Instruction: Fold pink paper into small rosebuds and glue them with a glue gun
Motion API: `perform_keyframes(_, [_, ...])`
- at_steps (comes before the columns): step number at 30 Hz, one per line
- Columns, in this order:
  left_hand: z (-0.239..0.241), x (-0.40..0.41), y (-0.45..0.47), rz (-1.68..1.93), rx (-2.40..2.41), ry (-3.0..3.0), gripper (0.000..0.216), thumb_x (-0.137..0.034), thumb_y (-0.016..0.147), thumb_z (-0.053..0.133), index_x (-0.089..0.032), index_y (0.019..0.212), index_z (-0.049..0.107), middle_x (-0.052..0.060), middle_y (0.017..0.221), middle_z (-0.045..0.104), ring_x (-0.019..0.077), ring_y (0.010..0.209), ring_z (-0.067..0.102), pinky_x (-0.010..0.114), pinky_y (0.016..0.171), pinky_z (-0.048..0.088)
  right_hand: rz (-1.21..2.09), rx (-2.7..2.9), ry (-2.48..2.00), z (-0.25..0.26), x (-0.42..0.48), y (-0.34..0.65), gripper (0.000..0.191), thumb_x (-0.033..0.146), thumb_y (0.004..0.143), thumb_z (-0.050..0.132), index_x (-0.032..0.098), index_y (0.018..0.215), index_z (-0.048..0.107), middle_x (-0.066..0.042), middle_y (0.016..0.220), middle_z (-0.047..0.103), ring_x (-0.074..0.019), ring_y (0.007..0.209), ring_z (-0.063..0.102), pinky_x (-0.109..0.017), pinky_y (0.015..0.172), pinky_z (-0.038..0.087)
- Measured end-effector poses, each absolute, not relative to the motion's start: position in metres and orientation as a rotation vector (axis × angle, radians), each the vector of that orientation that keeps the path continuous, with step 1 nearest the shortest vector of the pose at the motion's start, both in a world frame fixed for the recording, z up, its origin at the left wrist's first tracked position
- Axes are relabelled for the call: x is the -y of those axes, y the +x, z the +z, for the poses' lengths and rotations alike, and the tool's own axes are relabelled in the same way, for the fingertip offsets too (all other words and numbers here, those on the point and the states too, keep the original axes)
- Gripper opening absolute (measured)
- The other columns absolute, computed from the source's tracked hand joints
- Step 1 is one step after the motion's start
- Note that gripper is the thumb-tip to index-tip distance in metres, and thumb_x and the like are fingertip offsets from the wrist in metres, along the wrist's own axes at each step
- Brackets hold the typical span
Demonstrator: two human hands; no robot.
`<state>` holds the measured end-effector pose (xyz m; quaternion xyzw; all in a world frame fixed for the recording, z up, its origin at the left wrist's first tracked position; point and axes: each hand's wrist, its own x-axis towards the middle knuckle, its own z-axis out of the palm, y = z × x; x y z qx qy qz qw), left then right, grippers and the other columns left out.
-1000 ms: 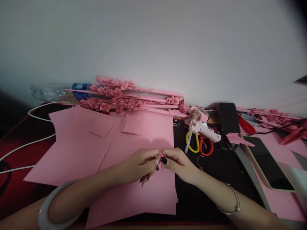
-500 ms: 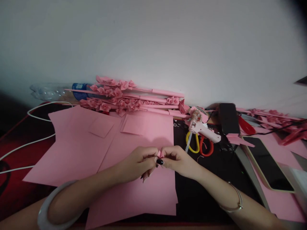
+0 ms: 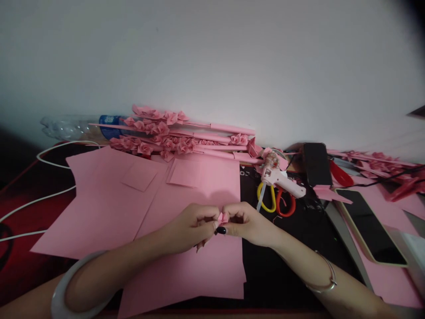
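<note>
Hands meet over the middle of the desk. Left hand and right hand both pinch one small folded piece of pink paper btw. their fingertips: thumbs and forefingers are closed on it, the other fingers curl under. The piece is held over a big flat pink paper sheet, w/ more such sheets to the left. A black nail of the right hand is just below the piece.

Thick white bangle sits on the left wrist, thin silver bangle on the right one.

Behind the sheets, along the white wall, lies a bunch of pink paper roses on rolled pink stems, and beside it a clear plastic bottle w/ blue label, on its side.

Right of the hands a white-pink glue gun rests near yellow-handled scissors and red-handled scissors. Further right a dark-screen phone lies face up. White cable runs at far left.
</note>
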<state>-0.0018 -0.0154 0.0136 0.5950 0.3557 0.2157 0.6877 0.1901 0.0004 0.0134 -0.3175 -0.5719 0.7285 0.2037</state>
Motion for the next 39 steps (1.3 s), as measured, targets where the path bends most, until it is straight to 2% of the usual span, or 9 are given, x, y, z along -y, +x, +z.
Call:
perform_keyframes(4, [0.018, 0.015, -0.001, 0.468, -0.834, 1.387, 0.014, -0.022, 0.081, 0.045, -0.02, 0.068, 0.044, -0.006, 0.051, 0.045, 0.0083, 0.042, 0.045, 0.019, 0.043, 0.037, 2.025, 1.622, -0.878, 0.013, 0.0, 0.19, 0.034, 0.041, 0.078, 0.069, 0.013, 0.067, 0.053, 0.004, 0.064, 0.05, -0.007, 0.057, 0.041, -0.021, 0.056, 0.034])
perform_keyframes(8, [0.023, 0.015, 0.0, 0.496, -0.892, 1.49, 0.006, -0.017, 0.075, 0.052, -0.019, 0.071, 0.048, -0.007, 0.056, 0.043, 0.0074, 0.046, 0.04, 0.018, 0.044, 0.031, 2.005, 1.67, -0.873, 0.012, 0.001, 0.19, 0.031, 0.04, 0.08, 0.067, 0.013, 0.068, 0.055, 0.004, 0.063, 0.05, -0.0076, 0.058, 0.042, -0.022, 0.057, 0.035])
perform_keyframes(13, [0.021, 0.014, 0.0, 0.472, -0.879, 1.511, 0.023, -0.028, 0.074, 0.066, -0.018, 0.067, 0.046, -0.008, 0.055, 0.043, 0.007, 0.049, 0.038, 0.018, 0.045, 0.03, 2.017, 1.73, -0.843, 0.013, 0.002, 0.19, 0.031, 0.037, 0.083, 0.062, 0.014, 0.065, 0.052, 0.005, 0.061, 0.045, -0.007, 0.055, 0.037, -0.021, 0.054, 0.031])
perform_keyframes(16, [0.018, 0.014, 0.0, 0.424, -0.862, 1.419, 0.03, -0.032, 0.072, 0.07, -0.019, 0.066, 0.043, -0.008, 0.053, 0.045, 0.0075, 0.045, 0.043, 0.018, 0.042, 0.035, 2.018, 1.768, -0.851, 0.014, 0.002, 0.19, 0.031, 0.035, 0.084, 0.061, 0.014, 0.064, 0.052, 0.006, 0.059, 0.043, -0.007, 0.054, 0.036, -0.021, 0.053, 0.03])
perform_keyframes(20, [0.017, 0.013, 0.0, 0.402, -0.857, 1.33, 0.031, -0.027, 0.071, 0.071, -0.019, 0.065, 0.042, -0.008, 0.053, 0.05, 0.0089, 0.045, 0.051, 0.019, 0.042, 0.044, 2.031, 1.745, -0.87, 0.014, 0.003, 0.191, 0.034, 0.039, 0.083, 0.062, 0.014, 0.063, 0.051, 0.006, 0.059, 0.042, -0.0071, 0.054, 0.036, -0.021, 0.053, 0.03])
perform_keyframes(25, [0.013, 0.013, -0.001, 0.407, -0.835, 1.33, 0.031, -0.025, 0.071, 0.072, -0.019, 0.065, 0.043, -0.007, 0.055, 0.056, 0.0107, 0.047, 0.059, 0.019, 0.044, 0.045, 2.05, 1.713, -0.851, 0.012, 0.004, 0.192, 0.037, 0.043, 0.084, 0.061, 0.014, 0.062, 0.051, 0.005, 0.059, 0.043, -0.0079, 0.055, 0.038, -0.022, 0.055, 0.032])
perform_keyframes(32, [0.012, 0.015, -0.002, 0.406, -0.811, 1.34, 0.029, -0.027, 0.072, 0.072, -0.019, 0.066, 0.045, -0.006, 0.057, 0.057, 0.0113, 0.048, 0.06, 0.02, 0.045, 0.047, 2.063, 1.747, -0.835, 0.012, 0.002, 0.192, 0.041, 0.046, 0.084, 0.061, 0.014, 0.06, 0.051, 0.007, 0.056, 0.038, -0.0073, 0.053, 0.032, -0.023, 0.052, 0.027])
perform_keyframes(39, [0.015, 0.014, -0.001, 0.416, -0.802, 1.306, 0.027, -0.023, 0.074, 0.069, -0.018, 0.066, 0.044, -0.008, 0.055, 0.053, 0.0083, 0.046, 0.057, 0.017, 0.044, 0.046, 2.09, 1.701, -0.788, 0.011, 0.003, 0.193, 0.04, 0.047, 0.085, 0.059, 0.013, 0.065, 0.053, 0.006, 0.059, 0.039, -0.0077, 0.054, 0.033, -0.023, 0.053, 0.026])
